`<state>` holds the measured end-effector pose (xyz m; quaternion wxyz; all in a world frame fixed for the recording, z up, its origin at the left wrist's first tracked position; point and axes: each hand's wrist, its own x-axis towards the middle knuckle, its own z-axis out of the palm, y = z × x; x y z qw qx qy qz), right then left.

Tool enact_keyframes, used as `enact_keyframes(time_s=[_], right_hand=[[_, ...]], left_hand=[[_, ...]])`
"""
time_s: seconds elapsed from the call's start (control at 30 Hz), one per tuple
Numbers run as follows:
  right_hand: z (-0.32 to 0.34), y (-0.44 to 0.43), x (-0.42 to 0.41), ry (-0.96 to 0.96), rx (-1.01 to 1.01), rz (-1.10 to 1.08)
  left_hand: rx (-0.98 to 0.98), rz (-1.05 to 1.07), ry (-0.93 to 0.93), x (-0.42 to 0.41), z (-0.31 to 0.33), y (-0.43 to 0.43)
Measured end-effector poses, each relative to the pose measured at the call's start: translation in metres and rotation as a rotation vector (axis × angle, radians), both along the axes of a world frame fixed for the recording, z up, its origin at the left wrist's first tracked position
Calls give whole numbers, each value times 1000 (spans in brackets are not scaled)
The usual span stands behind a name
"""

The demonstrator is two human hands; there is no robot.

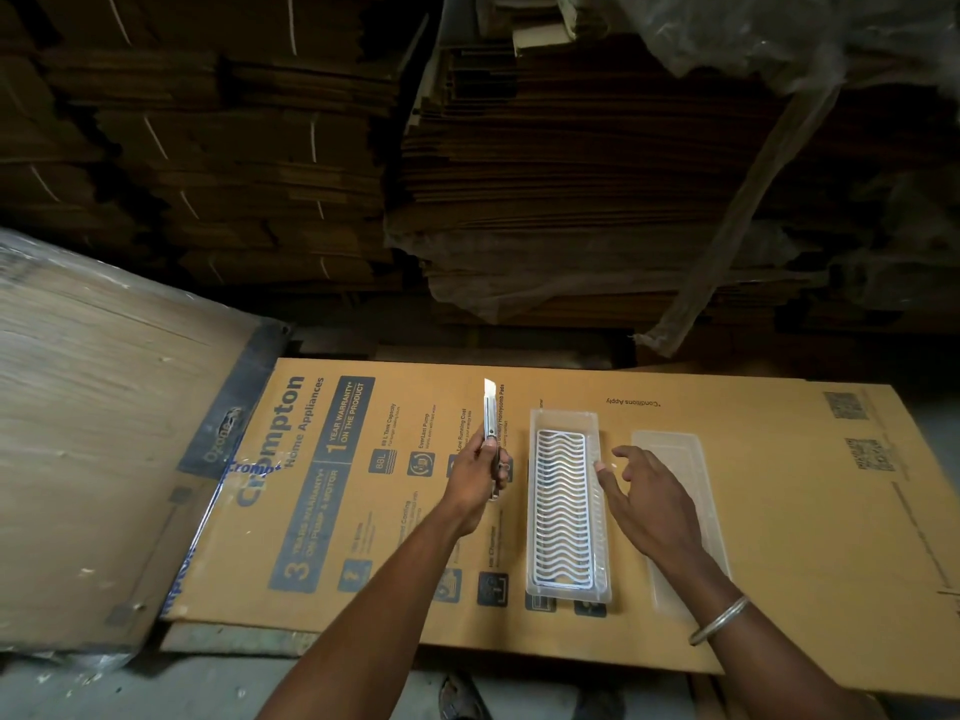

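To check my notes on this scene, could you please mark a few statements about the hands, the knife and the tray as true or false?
1. The left hand grips a utility knife with its blade out. True.
2. A white wavy grille lies in the clear tray. True.
3. The right hand holds the grille. False: its fingers are spread beside the tray and hold nothing.
4. The tray lies on a metal table. False: it lies on a flattened printed carton.
5. A bangle sits on the right wrist. True.

The wavy-lined grille [562,511] is white, the blue-printed cardboard [779,485] tan.
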<state>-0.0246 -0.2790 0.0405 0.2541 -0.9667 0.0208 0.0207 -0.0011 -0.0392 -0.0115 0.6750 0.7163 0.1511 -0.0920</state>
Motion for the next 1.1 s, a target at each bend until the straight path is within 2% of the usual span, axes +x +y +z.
enact_keyframes(time_s=[0.23, 0.53, 0.63, 0.77, 0.87, 1.1], right_hand=[[-2, 2, -1, -2, 14, 8], [-13, -9, 1, -6, 5, -29], [-29, -24, -1, -4, -2, -82], [-50, -53, -10, 70, -37, -180], [-64, -74, -18, 111, -49, -251], [-84, -104, -31, 207, -31, -352]], left_hand=[[-225, 51, 173, 6, 11, -2], [-310, 26, 232, 3, 9, -21], [-156, -42, 212, 1, 10, -36], [238, -146, 191, 3, 4, -63], [455, -155, 180, 9, 0, -81], [789, -276, 300, 16, -11, -111]])
